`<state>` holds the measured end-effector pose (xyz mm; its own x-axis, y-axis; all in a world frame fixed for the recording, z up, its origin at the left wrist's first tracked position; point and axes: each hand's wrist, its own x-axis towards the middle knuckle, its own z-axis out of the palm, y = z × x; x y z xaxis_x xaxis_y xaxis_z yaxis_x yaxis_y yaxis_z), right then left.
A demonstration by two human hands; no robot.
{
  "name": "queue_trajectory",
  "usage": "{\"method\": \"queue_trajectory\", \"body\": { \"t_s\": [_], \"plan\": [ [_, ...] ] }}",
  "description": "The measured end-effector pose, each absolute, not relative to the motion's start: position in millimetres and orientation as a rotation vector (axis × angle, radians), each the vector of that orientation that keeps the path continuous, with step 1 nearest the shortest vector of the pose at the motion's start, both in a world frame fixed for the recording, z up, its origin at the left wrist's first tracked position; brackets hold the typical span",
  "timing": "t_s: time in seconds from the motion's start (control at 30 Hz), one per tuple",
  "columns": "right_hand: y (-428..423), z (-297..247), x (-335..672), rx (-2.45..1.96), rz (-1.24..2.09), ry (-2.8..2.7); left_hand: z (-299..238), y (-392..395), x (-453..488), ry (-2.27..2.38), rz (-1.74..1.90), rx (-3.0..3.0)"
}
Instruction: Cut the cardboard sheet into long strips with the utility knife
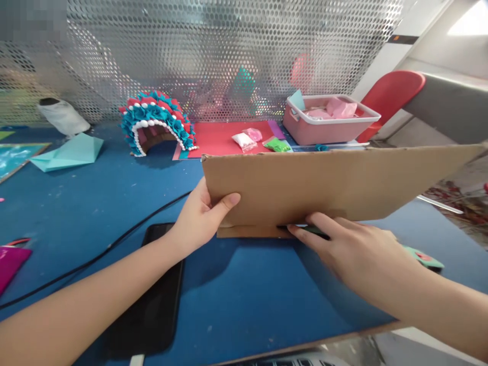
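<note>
A brown cardboard sheet [324, 183] stands tilted up over the blue table. My left hand [202, 213] is closed on its left end, thumb on the near face and fingers hidden behind. Along the bottom runs a narrow cardboard strip [247, 232], bent or partly separated from the sheet. My right hand [354, 249] is closed round what looks like a box cutter; its mint-green end [425, 258] sticks out behind the palm. The cutter's dark front part lies by the lower edge of the cardboard, and its blade cannot be made out clearly.
A black phone [160, 300] lies under my left forearm, near a black cable [114, 244]. Behind stand a blue-and-red beaded arch [158, 119], small packets [244, 141] on red paper and a pink basket [324, 127]. A perforated metal screen [213, 46] closes the back.
</note>
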<state>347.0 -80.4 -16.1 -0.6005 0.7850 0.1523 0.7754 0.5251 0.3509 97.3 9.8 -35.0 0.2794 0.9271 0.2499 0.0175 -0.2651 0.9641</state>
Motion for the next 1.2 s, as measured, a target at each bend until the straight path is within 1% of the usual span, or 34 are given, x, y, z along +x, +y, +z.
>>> {"method": "queue_trajectory", "body": {
  "t_s": [0.17, 0.23, 0.37, 0.47, 0.53, 0.63, 0.67, 0.7, 0.73, 0.77, 0.83, 0.87, 0.9, 0.97, 1.07, 1.2],
  "plan": [
    [-80.5, -2.1, 355.2, 1.632, 0.404, 2.994, -17.7, 11.6, 95.4, 0.874, 1.344, 1.230],
    [-77.3, 1.7, 355.2, 1.698, 0.376, 3.042, -8.1, 13.6, 94.2, 0.868, 1.390, 1.123],
    [-55.4, -11.0, 359.8, 1.637, 0.434, 2.796, 0.7, 17.7, 87.6, 0.896, 1.457, 0.985],
    [-30.2, -30.6, 371.2, 1.701, 0.459, 2.592, -3.7, 17.2, 82.5, 0.920, 1.412, 0.916],
    [-17.7, -38.8, 378.6, 1.728, 0.414, 2.555, -9.3, 14.5, 82.1, 0.926, 1.339, 0.859],
    [-14.2, -36.6, 377.5, 1.783, 0.371, 2.655, -16.9, 8.6, 87.4, 0.918, 1.276, 0.696],
    [-16.8, -32.7, 372.2, 1.824, 0.306, 2.731, -18.5, 6.6, 90.3, 0.911, 1.262, 0.640],
    [-20.6, -28.1, 364.4, 1.879, 0.168, 2.809, -19.3, 4.8, 93.4, 0.900, 1.246, 0.599],
    [-24.8, -23.4, 354.4, 1.930, -0.079, 2.879, -19.5, 3.0, 96.4, 0.881, 1.229, 0.572],
    [-28.8, -19.3, 342.9, 1.960, -0.428, 2.902, -19.0, 1.3, 99.2, 0.859, 1.214, 0.552],
    [-34.1, -14.9, 318.2, 1.941, -1.291, 2.689, -17.0, -2.0, 103.2, 0.815, 1.199, 0.511],
    [-34.9, -14.9, 306.7, 1.882, -1.640, 2.569, -16.1, -3.7, 104.2, 0.794, 1.202, 0.488],
    [-34.7, -16.0, 296.7, 1.863, -1.861, 2.449, -15.6, -5.4, 104.5, 0.773, 1.206, 0.470],
    [-32.0, -20.4, 282.3, 1.851, -2.081, 2.336, -16.3, -8.8, 103.4, 0.723, 1.188, 0.489],
    [-28.3, -26.5, 275.5, 1.882, -2.122, 2.362, -21.2, -13.6, 100.9, 0.626, 1.047, 0.689],
    [-30.2, -31.6, 283.0, 1.787, -2.216, 2.412, -27.4, -18.1, 101.7, 0.592, 0.856, 0.924]
  ]
}}
